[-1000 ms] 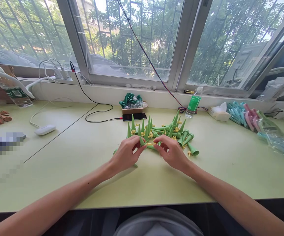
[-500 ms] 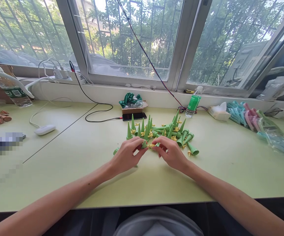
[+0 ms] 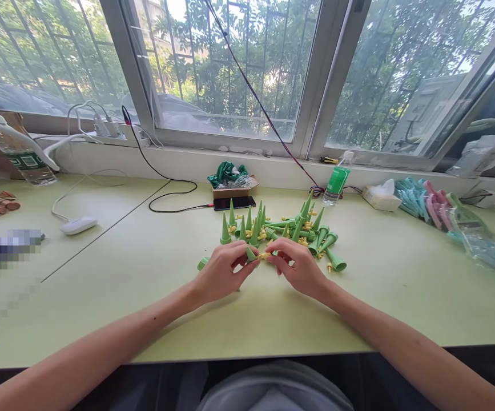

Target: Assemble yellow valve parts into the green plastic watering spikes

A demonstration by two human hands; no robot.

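Observation:
Between the thumb and fingers of my left hand (image 3: 225,265) is a green plastic cone (image 3: 250,254), tilted, its lower part hidden by the fingers. My right hand (image 3: 296,264) pinches a small yellow plastic piece (image 3: 265,256), which meets the cone's side or lies right beside it; I cannot tell whether they are joined. Just beyond both hands spreads a pile of green cones (image 3: 302,214), some standing point up and others lying down, with small yellow pieces among them. A loose yellow piece (image 3: 329,266) and a lying cone (image 3: 337,260) are to the right of my right hand.
Behind the pile lie a black phone (image 3: 234,203) on a cable and a small cardboard box (image 3: 230,192) with green plastic. A water bottle (image 3: 337,180), a tissue box (image 3: 382,196) and bagged pastel items (image 3: 438,202) stand right. A white mouse-like device (image 3: 79,226) lies left.
The cone in my left hand has tilted, its tip turning leftward, and more of it shows. The yellow piece is now more plainly visible at my right fingertips. Both arms have barely moved.

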